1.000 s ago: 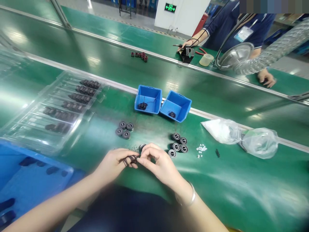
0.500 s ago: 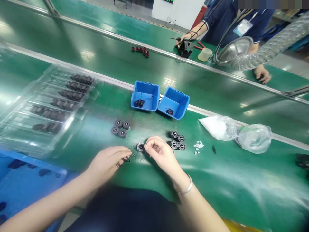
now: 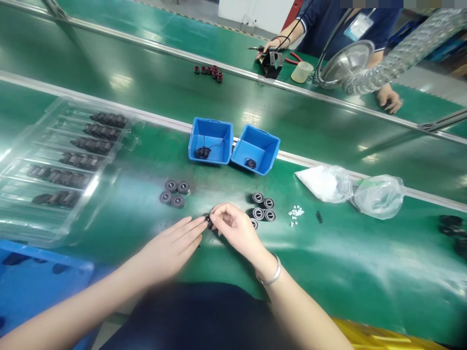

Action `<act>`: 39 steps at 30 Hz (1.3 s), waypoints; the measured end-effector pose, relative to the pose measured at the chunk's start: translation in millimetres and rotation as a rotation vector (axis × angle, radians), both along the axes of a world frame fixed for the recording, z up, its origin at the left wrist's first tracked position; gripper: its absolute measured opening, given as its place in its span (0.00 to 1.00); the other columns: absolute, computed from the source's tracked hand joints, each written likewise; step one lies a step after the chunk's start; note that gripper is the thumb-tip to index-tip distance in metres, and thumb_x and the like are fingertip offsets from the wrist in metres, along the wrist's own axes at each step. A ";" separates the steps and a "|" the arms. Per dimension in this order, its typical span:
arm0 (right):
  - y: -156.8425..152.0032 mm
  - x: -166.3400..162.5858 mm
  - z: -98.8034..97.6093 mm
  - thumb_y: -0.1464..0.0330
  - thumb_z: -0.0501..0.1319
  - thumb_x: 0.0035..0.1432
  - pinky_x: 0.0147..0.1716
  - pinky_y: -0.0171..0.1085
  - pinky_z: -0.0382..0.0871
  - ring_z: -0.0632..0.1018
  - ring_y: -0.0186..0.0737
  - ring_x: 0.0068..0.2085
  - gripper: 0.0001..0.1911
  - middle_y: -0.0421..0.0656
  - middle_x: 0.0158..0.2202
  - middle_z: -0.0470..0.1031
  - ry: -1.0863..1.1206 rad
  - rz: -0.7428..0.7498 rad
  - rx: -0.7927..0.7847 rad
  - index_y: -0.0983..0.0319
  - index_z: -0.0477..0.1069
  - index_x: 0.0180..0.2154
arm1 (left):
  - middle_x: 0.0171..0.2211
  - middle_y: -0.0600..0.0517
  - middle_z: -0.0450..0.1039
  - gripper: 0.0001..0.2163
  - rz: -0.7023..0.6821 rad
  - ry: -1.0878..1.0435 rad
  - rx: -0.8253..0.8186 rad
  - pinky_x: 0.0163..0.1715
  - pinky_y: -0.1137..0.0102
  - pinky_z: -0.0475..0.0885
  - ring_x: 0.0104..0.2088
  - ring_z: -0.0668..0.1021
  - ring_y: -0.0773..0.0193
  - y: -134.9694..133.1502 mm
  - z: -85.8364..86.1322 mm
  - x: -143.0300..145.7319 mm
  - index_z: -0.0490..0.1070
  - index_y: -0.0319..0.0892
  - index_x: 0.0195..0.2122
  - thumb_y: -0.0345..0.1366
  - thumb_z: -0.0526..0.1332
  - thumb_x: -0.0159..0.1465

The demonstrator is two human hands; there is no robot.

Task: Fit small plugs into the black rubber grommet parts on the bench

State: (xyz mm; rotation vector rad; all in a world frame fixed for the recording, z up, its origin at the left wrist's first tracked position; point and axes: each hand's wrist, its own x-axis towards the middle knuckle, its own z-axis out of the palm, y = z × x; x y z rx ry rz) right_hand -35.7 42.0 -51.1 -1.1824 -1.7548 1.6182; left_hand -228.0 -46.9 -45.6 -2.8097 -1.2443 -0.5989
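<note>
My right hand (image 3: 235,227) is closed in a pinch on a small black round part (image 3: 207,218) that sits on the green belt (image 3: 346,262). My left hand (image 3: 175,243) lies beside it with the fingers stretched out, and its fingertips touch the same part. Just right of my right hand is a cluster of several black and silver round parts (image 3: 263,208). Another cluster of several round parts (image 3: 173,193) lies to the upper left of my hands.
Two blue bins (image 3: 210,141) (image 3: 255,149) hold dark wire loops. A clear tray (image 3: 62,160) with rows of dark parts lies left, above a blue crate (image 3: 36,277). Plastic bags (image 3: 365,192) and white bits (image 3: 295,212) lie right. A co-worker's hand (image 3: 268,46) works across the belt.
My left hand's fingers have straightened and reached to the round part; the dark rings it pinched earlier no longer show. My right hand has closed on the part.
</note>
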 end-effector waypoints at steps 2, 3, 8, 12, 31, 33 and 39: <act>-1.5 -0.7 -2.5 0.59 0.58 0.61 0.20 0.32 0.68 0.74 0.32 0.22 0.12 0.39 0.26 0.73 0.062 0.006 -0.142 0.60 0.67 0.42 | 0.53 0.36 0.71 0.14 -0.015 0.038 0.026 0.60 0.53 0.63 0.61 0.65 0.50 0.5 0.5 -0.7 0.70 0.30 0.48 0.22 0.52 0.64; -2.0 -1.4 -3.1 0.58 0.58 0.61 0.19 0.31 0.68 0.74 0.32 0.21 0.14 0.39 0.25 0.74 0.087 0.016 -0.205 0.60 0.66 0.44 | 0.53 0.36 0.72 0.14 -0.023 0.052 0.032 0.61 0.53 0.62 0.61 0.65 0.50 0.3 0.8 -1.2 0.70 0.29 0.48 0.22 0.52 0.64; 2.0 -8.0 -0.3 0.57 0.61 0.57 0.14 0.28 0.67 0.76 0.34 0.21 0.16 0.40 0.21 0.74 0.150 0.085 -0.451 0.62 0.68 0.40 | 0.54 0.40 0.72 0.15 -0.026 0.074 0.002 0.64 0.55 0.55 0.62 0.65 0.54 -4.3 2.1 -2.3 0.70 0.32 0.49 0.24 0.50 0.65; 10.0 -13.5 2.4 0.61 0.65 0.53 0.14 0.26 0.67 0.74 0.32 0.18 0.14 0.37 0.16 0.71 0.125 0.108 -0.538 0.64 0.68 0.35 | 0.54 0.42 0.72 0.15 -0.026 0.090 -0.043 0.64 0.57 0.53 0.60 0.67 0.56 -8.1 0.9 -1.6 0.71 0.34 0.48 0.25 0.49 0.65; -23.8 -2.8 -2.8 0.65 0.59 0.60 0.30 0.34 0.65 0.68 0.30 0.26 0.17 0.38 0.26 0.71 0.508 0.011 -0.689 0.60 0.72 0.51 | 0.57 0.41 0.68 0.14 0.076 0.030 -0.060 0.55 0.60 0.59 0.61 0.66 0.50 -22.8 -11.5 6.9 0.73 0.35 0.46 0.26 0.50 0.66; -20.6 -1.5 -0.9 0.65 0.59 0.60 0.28 0.33 0.66 0.70 0.30 0.26 0.18 0.39 0.27 0.71 0.513 0.044 -0.738 0.60 0.71 0.52 | 0.57 0.41 0.68 0.15 0.055 0.027 -0.071 0.55 0.61 0.60 0.61 0.65 0.50 -22.1 -8.9 5.9 0.72 0.35 0.47 0.25 0.48 0.67; -14.1 -5.5 0.8 0.63 0.60 0.61 0.24 0.29 0.69 0.75 0.32 0.28 0.18 0.41 0.28 0.73 0.494 0.089 -0.793 0.63 0.69 0.51 | 0.54 0.42 0.72 0.18 -0.030 0.050 -0.065 0.55 0.63 0.60 0.59 0.68 0.56 -13.7 -1.6 -4.6 0.69 0.33 0.52 0.26 0.44 0.68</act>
